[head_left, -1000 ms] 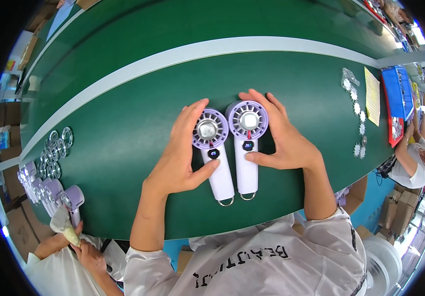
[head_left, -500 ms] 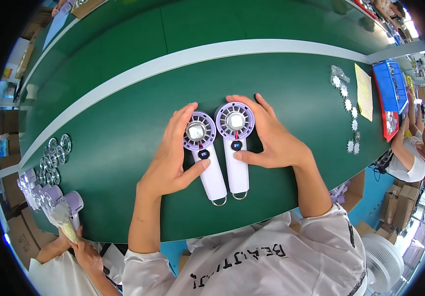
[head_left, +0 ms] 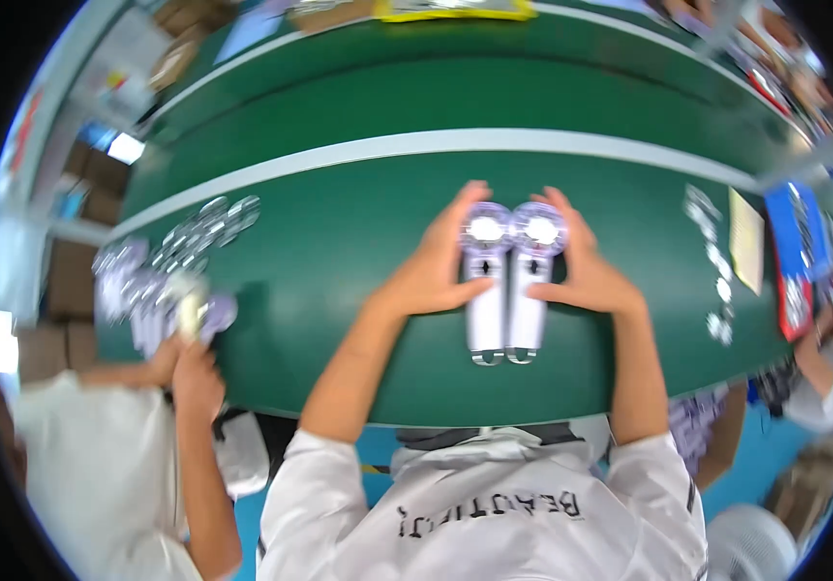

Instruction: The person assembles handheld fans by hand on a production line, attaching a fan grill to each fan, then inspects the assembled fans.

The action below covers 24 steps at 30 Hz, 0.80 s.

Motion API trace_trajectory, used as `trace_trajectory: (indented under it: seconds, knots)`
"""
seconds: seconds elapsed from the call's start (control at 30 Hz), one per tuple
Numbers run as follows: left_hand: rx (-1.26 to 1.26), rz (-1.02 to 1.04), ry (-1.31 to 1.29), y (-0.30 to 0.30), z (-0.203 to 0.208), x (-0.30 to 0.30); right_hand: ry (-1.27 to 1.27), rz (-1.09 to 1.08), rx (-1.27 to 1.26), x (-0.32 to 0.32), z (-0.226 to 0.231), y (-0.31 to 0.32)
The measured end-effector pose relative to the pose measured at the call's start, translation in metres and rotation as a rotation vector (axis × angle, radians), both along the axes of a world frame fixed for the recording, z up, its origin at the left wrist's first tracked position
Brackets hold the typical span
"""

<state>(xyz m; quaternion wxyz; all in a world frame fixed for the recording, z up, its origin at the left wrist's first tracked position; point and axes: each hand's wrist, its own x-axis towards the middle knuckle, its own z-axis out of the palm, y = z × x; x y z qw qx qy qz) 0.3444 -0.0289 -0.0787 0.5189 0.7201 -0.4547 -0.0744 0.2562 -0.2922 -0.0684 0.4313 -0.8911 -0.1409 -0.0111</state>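
Observation:
Two handheld fans with white handles and purple round heads lie side by side on the green table, heads away from me and metal loops toward me. My left hand point(head_left: 433, 268) holds the left handheld fan point(head_left: 486, 312), fingers along the outer side of its head and thumb on the handle. Around the right handheld fan point(head_left: 528, 320), my right hand point(head_left: 594, 271) is placed in the same way. The fan heads touch or nearly touch, with a narrow gap between the handles. Motion blur hides finer detail.
At left, a person's hands point(head_left: 194, 373) hold a pale yellow thing beside several purple fans point(head_left: 150, 324) and clear rings point(head_left: 208, 228). At right are white star-shaped pieces point(head_left: 719, 286), a yellow sheet point(head_left: 746, 242), a blue tray point(head_left: 796, 228) and a red tray point(head_left: 795, 308).
My view has shifted. Both hands have brought the two handheld fans closer together, their handles now nearly parallel. The displays on them no longer read clearly.

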Motion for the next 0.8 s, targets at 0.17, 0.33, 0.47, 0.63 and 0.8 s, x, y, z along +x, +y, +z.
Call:
trace_trajectory:
  seconds: [0.17,0.33,0.47,0.63,0.8]
  knots:
    - [0.072,0.313,-0.105,-0.018,0.009,-0.044,0.115,-0.216,0.008,-0.024,0.007,0.001]
    - [0.3,0.566,-0.129,-0.027,-0.004,-0.14,0.055,-0.285,-0.199,-0.076,-0.004,0.049]
    - [0.34,0.617,-0.071,-0.032,0.011,-0.157,0.055,-0.298,-0.258,-0.09,-0.005,0.064]
    - [0.618,0.63,-0.102,0.01,0.005,-0.16,-0.023,-0.256,-0.281,-0.081,-0.016,0.104]
    - [0.533,0.739,-0.002,0.069,0.017,-0.151,-0.068,-0.134,-0.259,-0.054,-0.011,0.161]
